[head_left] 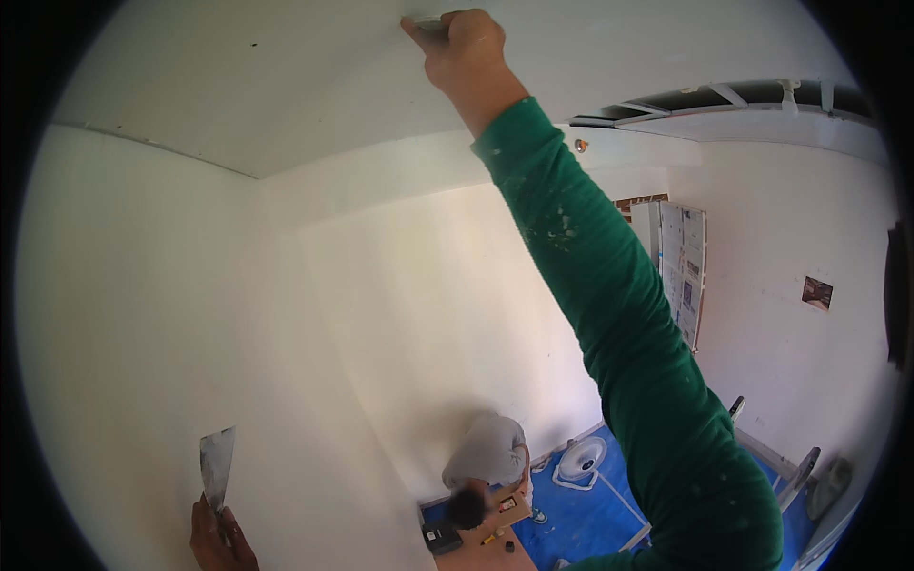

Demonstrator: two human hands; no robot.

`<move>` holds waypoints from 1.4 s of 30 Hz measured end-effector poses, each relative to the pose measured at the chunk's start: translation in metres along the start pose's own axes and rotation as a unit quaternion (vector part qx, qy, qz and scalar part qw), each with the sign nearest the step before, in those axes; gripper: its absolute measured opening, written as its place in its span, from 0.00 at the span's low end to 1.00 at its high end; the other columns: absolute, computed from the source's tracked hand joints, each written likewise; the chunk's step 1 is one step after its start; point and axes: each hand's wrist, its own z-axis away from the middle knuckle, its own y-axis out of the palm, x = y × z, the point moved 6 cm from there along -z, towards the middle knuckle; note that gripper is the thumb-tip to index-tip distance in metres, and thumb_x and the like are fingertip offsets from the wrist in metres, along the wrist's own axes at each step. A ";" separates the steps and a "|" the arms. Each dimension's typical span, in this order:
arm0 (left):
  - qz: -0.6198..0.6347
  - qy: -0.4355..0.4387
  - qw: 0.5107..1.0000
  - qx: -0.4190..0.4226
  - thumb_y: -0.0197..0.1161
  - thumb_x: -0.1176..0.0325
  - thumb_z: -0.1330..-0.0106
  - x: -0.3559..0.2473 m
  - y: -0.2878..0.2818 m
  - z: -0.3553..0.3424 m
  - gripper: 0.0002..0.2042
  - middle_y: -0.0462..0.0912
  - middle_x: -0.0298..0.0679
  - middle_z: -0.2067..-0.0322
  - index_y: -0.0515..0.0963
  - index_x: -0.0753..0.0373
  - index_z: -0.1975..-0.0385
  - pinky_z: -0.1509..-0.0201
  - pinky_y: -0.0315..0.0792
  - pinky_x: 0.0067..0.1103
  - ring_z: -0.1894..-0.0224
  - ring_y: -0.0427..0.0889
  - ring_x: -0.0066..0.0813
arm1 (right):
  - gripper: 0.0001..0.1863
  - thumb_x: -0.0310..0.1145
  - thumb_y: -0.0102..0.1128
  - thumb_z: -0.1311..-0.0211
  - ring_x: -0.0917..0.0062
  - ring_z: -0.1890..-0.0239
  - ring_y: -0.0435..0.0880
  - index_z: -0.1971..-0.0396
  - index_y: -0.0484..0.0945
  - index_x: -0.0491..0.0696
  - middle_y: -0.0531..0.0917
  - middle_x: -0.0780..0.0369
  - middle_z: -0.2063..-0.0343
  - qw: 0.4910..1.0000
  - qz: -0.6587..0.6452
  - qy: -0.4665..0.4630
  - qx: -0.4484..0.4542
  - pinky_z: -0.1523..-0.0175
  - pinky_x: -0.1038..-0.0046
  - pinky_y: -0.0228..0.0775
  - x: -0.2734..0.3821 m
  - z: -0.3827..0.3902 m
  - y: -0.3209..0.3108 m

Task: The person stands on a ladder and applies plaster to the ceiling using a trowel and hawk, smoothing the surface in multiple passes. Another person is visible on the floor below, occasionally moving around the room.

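Note:
My right hand (464, 49) reaches up at the end of a green sleeve and presses a small putty knife (427, 26) flat against the white ceiling (286, 67). Only a bit of its blade shows past my fingers. My left hand (217, 541) is low at the bottom left, gripping a wide metal plaster knife (217, 464) by its handle. The blade points up, close to the white wall (143, 362).
Another person in a grey shirt (487, 457) bends over a wooden bench (495, 538) by the far wall. A white fan (581, 462) stands on blue floor sheeting (590, 519). A ladder (795, 476) is at lower right. The ceiling has an open section (724, 97) at upper right.

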 end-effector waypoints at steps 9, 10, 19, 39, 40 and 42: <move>0.024 0.020 0.999 -0.001 0.57 0.69 0.24 -0.001 0.005 -0.005 0.14 0.80 0.61 0.65 0.77 0.79 0.56 0.59 0.74 0.41 0.63 0.80 0.60 | 0.13 0.18 0.35 0.25 0.58 0.52 0.79 0.49 0.60 0.25 0.70 0.44 0.51 0.997 -0.070 -0.007 0.016 0.38 0.59 0.84 0.107 0.071 0.080; 0.022 0.039 0.999 -0.015 0.57 0.68 0.24 -0.003 0.005 -0.005 0.14 0.81 0.57 0.69 0.77 0.77 0.59 0.62 0.75 0.40 0.66 0.81 0.55 | 0.13 0.18 0.34 0.25 0.57 0.52 0.79 0.48 0.60 0.24 0.70 0.44 0.51 0.996 -0.081 -0.023 0.042 0.38 0.59 0.84 0.112 0.076 0.077; 0.629 -0.184 0.726 0.209 0.62 0.56 0.25 -0.004 0.071 0.020 0.15 0.78 0.31 0.77 0.74 0.60 0.50 0.83 0.69 0.14 0.84 0.74 0.20 | 0.27 0.15 0.48 0.27 0.68 0.42 0.81 0.30 0.63 0.39 0.78 0.54 0.41 0.898 0.307 0.141 0.281 0.37 0.66 0.75 0.054 0.293 -0.037; 0.520 -0.156 0.802 0.248 0.54 0.71 0.25 -0.039 0.088 0.036 0.10 0.78 0.36 0.74 0.74 0.70 0.51 0.77 0.71 0.20 0.79 0.75 0.20 | 0.31 0.12 0.43 0.33 0.60 0.37 0.78 0.31 0.67 0.48 0.70 0.52 0.32 0.714 0.485 0.241 0.444 0.35 0.60 0.77 -0.030 0.411 -0.080; 0.445 -0.123 0.864 0.203 0.55 0.72 0.25 -0.034 0.086 0.032 0.09 0.78 0.36 0.75 0.74 0.69 0.51 0.77 0.71 0.20 0.79 0.75 0.20 | 0.22 0.20 0.42 0.24 0.64 0.42 0.82 0.34 0.68 0.42 0.78 0.53 0.40 0.795 0.379 0.373 0.291 0.38 0.59 0.79 -0.033 0.413 -0.089; 0.315 -0.053 0.937 0.141 0.59 0.74 0.28 -0.031 0.087 0.027 0.09 0.80 0.41 0.71 0.74 0.69 0.51 0.76 0.71 0.23 0.78 0.78 0.29 | 0.19 0.28 0.44 0.22 0.64 0.47 0.85 0.37 0.69 0.37 0.83 0.53 0.47 0.808 0.179 0.535 0.169 0.44 0.58 0.83 -0.031 0.429 -0.085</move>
